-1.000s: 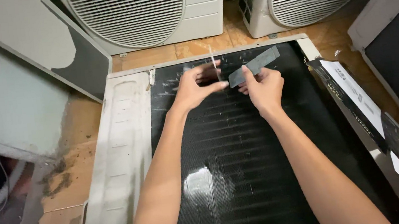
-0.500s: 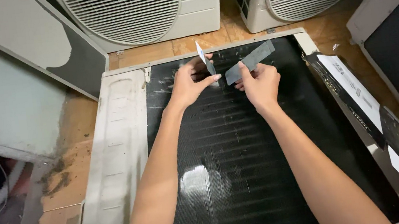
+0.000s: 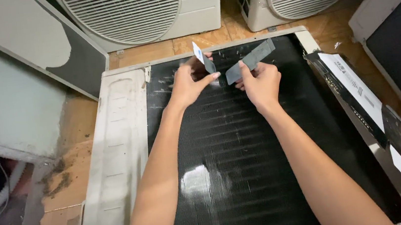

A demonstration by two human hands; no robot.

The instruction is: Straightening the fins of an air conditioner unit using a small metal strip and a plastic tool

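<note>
A large black finned metal coil panel lies flat on the tiled floor, framed along its left side by a dented white sheet-metal casing edge. Beyond the far edge of the coil panel stand two white outdoor air-conditioner units with round fan grilles, one to the far left and one to the far right. Just right of the coil panel lies a long black strip with a white label.

Over the far end of the coil panel, both hands are raised close together. The right hand pinches the near end of a flat grey rectangular strip between thumb and fingers, its grip closed on it; the strip slants up and away to the right. The left hand holds a small thin card-like piece, white on one face, its grip narrow, thumb and fingertips closed on the lower edge. The two pieces sit just beside each other, above the coil panel's far edge.
</note>
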